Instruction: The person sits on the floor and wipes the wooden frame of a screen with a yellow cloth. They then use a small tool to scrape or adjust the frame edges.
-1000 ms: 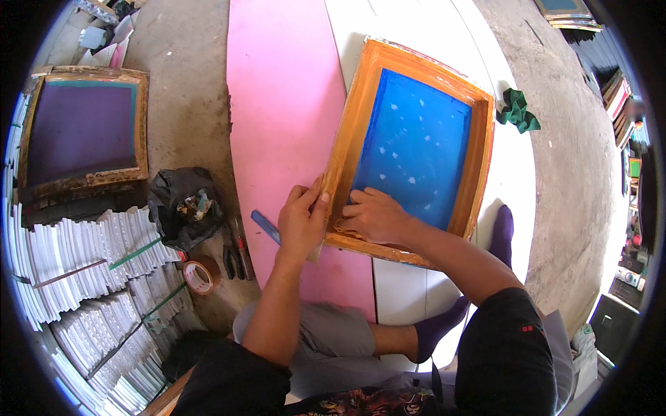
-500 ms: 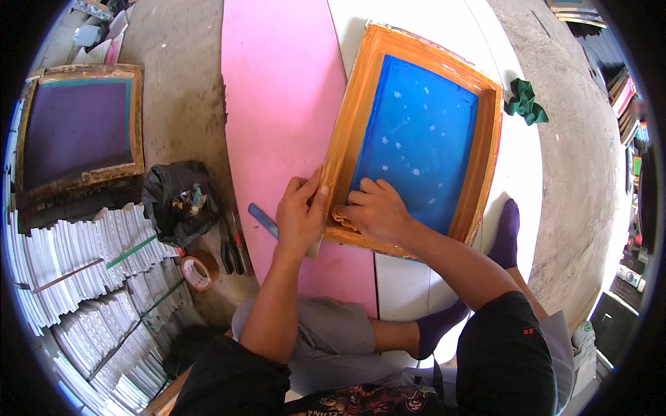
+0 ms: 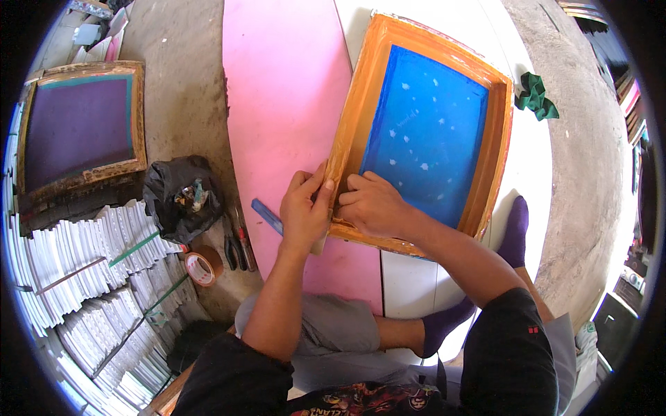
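A silk-screen printing frame (image 3: 359, 100) lies tilted in front of me, its orange-brown wooden sides around a blue mesh (image 3: 433, 128) with small pale marks. My left hand (image 3: 305, 206) grips the left rail near the lower corner, thumb on top. Inside that corner my right hand (image 3: 374, 206) is closed, knuckles up, against the left rail's inner side. The orange-brown wad of cloth seen under its fingers half a second ago is now hidden by the hand. A flat blue tool (image 3: 267, 216) lies left of my left wrist.
The frame rests on pink (image 3: 281, 90) and white boards. At the left are a purple-meshed frame (image 3: 80, 128), a black plastic bag (image 3: 166, 194), a tape roll (image 3: 203, 266), pliers (image 3: 234, 252) and stacked white sheets (image 3: 90, 256). A dark green cloth (image 3: 535, 97) lies to the right.
My right hand has shifted up and left along the inner rail, covering the cloth. The whole scene sits slightly further right in the view. My left hand keeps its grip.
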A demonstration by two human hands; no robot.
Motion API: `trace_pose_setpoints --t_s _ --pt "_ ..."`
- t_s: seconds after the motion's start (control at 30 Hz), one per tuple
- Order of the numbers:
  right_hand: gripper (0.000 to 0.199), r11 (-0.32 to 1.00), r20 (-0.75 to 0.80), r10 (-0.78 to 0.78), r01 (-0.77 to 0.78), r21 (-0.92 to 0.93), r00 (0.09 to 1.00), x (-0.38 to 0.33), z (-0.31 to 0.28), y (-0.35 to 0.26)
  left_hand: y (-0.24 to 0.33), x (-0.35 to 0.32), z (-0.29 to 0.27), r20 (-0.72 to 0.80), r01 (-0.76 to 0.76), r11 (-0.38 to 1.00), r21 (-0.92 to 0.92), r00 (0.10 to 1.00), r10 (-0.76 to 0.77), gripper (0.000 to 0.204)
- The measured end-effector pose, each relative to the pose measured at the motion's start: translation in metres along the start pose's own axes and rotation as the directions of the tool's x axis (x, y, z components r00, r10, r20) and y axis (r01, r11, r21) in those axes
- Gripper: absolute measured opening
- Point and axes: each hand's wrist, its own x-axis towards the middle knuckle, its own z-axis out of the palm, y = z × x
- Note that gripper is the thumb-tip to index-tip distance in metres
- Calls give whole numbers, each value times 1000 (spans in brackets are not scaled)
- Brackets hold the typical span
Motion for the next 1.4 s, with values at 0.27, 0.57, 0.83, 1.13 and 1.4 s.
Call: trace_pose_setpoints --t_s 0.27,0.57,0.83,1.13,1.4 --pt "18 995 15 59 -58 -84 998 -14 -7 0 1 -2 1 10 37 999 -18 999 -37 38" --pt "22 994 188 99 -88 -67 977 -48 -25 1 4 -2 -2 14 32 999 -15 999 -32 39" --pt "22 991 151 82 -65 -113 985 -46 -15 0 0 -1 3 -12 10 1000 -13 1000 -10 38" --pt "23 984 229 165 -145 -103 959 -74 -22 3 1 -1 1 16 31 999 -20 999 -31 38" --pt "19 939 302 334 -285 -194 893 -192 -59 5 -3 0 4 -5 43 999 -4 999 -43 38"
